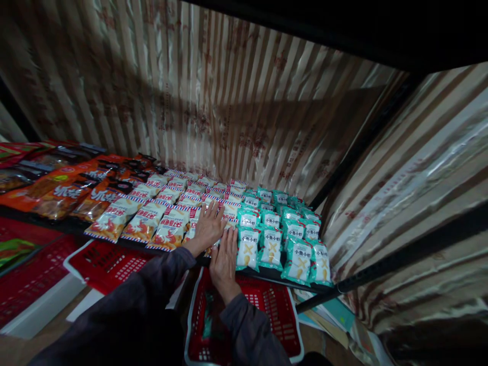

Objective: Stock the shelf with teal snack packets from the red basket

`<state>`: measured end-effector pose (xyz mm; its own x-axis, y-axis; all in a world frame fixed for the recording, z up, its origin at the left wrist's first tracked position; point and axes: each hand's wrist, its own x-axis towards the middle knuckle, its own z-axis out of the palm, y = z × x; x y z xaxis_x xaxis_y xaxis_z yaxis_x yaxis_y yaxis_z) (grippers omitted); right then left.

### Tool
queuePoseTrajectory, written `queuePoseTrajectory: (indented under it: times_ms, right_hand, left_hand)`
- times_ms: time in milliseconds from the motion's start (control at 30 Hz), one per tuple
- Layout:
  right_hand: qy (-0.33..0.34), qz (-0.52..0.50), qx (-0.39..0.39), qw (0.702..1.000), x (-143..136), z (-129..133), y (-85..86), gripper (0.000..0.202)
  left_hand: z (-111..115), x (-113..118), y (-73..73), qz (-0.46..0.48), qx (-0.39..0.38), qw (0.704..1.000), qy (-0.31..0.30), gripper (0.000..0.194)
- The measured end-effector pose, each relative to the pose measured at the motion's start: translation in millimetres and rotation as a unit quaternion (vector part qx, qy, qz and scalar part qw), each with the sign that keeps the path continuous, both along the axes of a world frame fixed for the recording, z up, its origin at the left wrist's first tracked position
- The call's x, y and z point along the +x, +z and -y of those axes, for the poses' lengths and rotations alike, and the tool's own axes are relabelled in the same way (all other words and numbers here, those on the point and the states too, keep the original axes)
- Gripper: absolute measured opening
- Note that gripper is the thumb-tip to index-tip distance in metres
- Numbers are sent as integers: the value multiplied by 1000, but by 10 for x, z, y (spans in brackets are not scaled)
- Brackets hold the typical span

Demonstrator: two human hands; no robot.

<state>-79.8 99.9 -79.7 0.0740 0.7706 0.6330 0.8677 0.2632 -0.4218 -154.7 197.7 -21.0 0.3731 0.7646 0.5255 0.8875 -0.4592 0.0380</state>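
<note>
My left hand [208, 227] lies with fingers stretched out over the white snack bags with red and blue striped edges [170, 227]. Close beside it, my right hand [225, 262] rests with straight fingers at the right end of those bags, along the border with the teal snack bags [248, 247]. Neither hand is wrapped round a bag. Both kinds of bag lie in rows on a dark shelf, tilted up toward the back. The bags under my palms are partly hidden.
Orange snack bags [102, 197] fill the shelf's left part. Below stand a red basket [267, 305] with a few items in it and another red basket [110, 262]. A dark metal post [354, 147] and striped sheeting [244, 101] border the shelf. Flattened cardboard lies at lower right.
</note>
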Motion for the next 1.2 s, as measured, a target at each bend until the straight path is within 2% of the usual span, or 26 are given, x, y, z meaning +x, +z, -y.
queuePoseTrajectory:
  times_ms: [133, 267, 400, 600, 767, 900, 1033, 1133, 1200]
  right_hand:
    - [11, 26, 19, 999, 112, 100, 93, 59]
    - [-16, 39, 13, 999, 393, 25, 266, 57]
    - [-27, 74, -34, 996, 802, -272, 519, 53]
    - [-16, 167, -159, 973, 1276, -788, 877, 52]
    - [7, 217, -247, 944, 1322, -1127, 1033, 53]
    - [34, 243, -261, 933, 1251, -1294, 1053, 52]
    - [54, 239, -284, 927, 1209, -1337, 1079, 52]
    - [70, 244, -285, 924, 1249, -1382, 1113, 54]
    - [73, 236, -283, 927, 1315, -1470, 1132, 55]
  left_hand:
    - [-26, 40, 37, 4, -15, 1000, 17, 50]
    - [-121, 112, 183, -14, -26, 999, 13, 51]
    - [-306, 244, 319, -44, -80, 996, 12, 51]
    - [-627, 424, 412, -81, -138, 987, 6, 54]
    - [-777, 483, 444, -93, -179, 979, 14, 52]
    - [-818, 483, 452, -102, -192, 976, 2, 49]
    - [-798, 449, 473, -116, -188, 975, -36, 43]
    - [-810, 428, 511, -140, -184, 971, -63, 38]
    - [-867, 429, 551, -134, -180, 973, -56, 37]
